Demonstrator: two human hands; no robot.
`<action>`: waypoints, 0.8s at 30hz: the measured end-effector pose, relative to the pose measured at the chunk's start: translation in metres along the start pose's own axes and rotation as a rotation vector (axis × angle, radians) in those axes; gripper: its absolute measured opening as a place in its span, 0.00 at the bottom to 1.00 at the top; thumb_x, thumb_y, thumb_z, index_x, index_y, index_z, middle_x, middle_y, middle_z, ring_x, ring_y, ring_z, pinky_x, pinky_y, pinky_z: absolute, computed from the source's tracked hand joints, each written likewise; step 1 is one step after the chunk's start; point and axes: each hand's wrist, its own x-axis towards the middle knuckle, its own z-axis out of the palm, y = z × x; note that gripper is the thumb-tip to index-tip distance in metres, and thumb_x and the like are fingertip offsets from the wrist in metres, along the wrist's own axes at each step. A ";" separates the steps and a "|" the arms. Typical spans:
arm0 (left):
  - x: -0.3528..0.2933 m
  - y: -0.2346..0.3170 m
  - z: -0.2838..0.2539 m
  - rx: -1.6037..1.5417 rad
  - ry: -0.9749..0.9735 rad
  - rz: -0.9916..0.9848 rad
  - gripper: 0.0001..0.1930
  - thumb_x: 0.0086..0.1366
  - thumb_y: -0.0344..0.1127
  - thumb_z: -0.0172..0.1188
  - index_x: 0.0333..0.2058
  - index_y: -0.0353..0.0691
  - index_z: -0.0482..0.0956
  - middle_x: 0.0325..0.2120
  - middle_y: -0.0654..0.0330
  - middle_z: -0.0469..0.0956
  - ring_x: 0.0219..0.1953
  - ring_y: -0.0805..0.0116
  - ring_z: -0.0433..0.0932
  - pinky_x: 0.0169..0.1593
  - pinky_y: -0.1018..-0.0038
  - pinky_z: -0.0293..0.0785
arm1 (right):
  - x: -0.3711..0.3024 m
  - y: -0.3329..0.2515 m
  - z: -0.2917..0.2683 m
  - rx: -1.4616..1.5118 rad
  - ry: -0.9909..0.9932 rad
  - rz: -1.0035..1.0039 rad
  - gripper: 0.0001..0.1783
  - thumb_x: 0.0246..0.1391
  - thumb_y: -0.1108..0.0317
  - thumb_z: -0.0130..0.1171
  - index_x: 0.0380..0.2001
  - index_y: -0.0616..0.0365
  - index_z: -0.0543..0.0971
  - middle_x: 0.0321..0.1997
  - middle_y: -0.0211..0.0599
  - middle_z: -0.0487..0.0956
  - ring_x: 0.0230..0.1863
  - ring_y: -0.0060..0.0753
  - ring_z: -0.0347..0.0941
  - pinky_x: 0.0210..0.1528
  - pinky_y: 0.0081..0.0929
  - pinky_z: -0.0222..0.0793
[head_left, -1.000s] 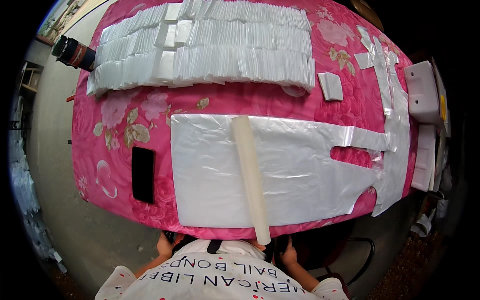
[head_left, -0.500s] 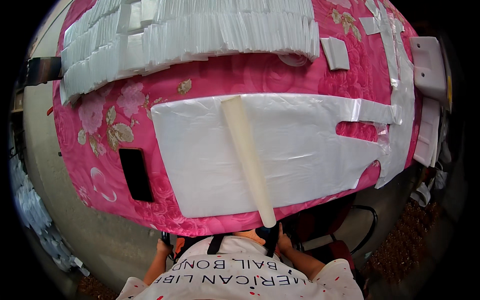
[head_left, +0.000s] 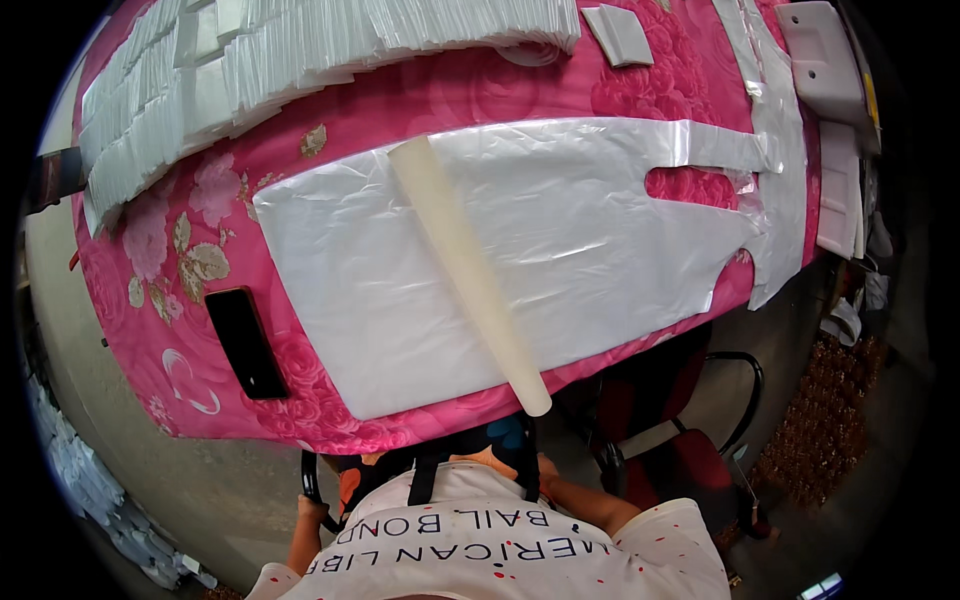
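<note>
My left hand [head_left: 312, 510] is closed round a black chair armrest [head_left: 311, 475] below the table's near edge. On the other side of my lap, my right hand [head_left: 547, 474] grips the second armrest, its fingers partly hidden. Neither hand touches the table. In front of me a flat stack of white plastic bags [head_left: 370, 290] lies with its cut-out handles toward the right. A pale, off-white tube [head_left: 465, 275] rests slantwise across the bags, its near end jutting past the table edge.
The table wears a pink floral cloth [head_left: 330, 160]. Rows of folded white bags [head_left: 300, 50] fill the far left, with a small folded packet [head_left: 620, 35] beside them. A black phone [head_left: 245, 343] lies at left. White plastic containers [head_left: 825, 60] flank the right edge; a dark red chair [head_left: 660, 470] stands below.
My view has shifted and turned, so the table and bags appear higher and farther left. Both hands stay at the armrests. The tube and bags keep their places on the table.
</note>
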 end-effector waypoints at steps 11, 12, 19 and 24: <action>0.082 -0.066 -0.029 0.045 0.134 0.051 0.32 0.37 0.36 0.72 0.40 0.31 0.64 0.37 0.43 0.75 0.42 0.46 0.75 0.44 0.63 0.73 | 0.009 -0.031 0.090 0.008 -0.058 -0.085 0.45 0.51 0.52 0.48 0.65 0.42 0.34 0.46 0.67 0.70 0.49 0.59 0.68 0.49 0.40 0.64; 0.083 -0.069 -0.030 0.062 0.118 0.058 0.33 0.37 0.37 0.72 0.40 0.31 0.65 0.37 0.43 0.75 0.42 0.47 0.75 0.44 0.63 0.73 | 0.004 -0.037 0.094 -0.035 -0.072 -0.107 0.44 0.52 0.52 0.46 0.65 0.41 0.34 0.46 0.68 0.70 0.49 0.59 0.68 0.50 0.40 0.64; 0.034 -0.020 -0.069 0.180 0.131 0.086 0.39 0.39 0.48 0.68 0.46 0.29 0.63 0.46 0.41 0.66 0.50 0.43 0.67 0.53 0.61 0.67 | -0.016 -0.064 0.079 -0.064 -0.110 -0.067 0.43 0.53 0.52 0.44 0.65 0.42 0.33 0.53 0.65 0.65 0.53 0.56 0.66 0.54 0.41 0.62; 0.022 0.017 -0.119 -0.188 0.139 0.425 0.20 0.51 0.41 0.62 0.37 0.30 0.75 0.32 0.49 0.79 0.37 0.56 0.78 0.43 0.68 0.72 | -0.006 -0.025 0.093 0.040 0.116 0.008 0.33 0.47 0.47 0.49 0.52 0.57 0.69 0.54 0.54 0.68 0.56 0.49 0.65 0.55 0.37 0.61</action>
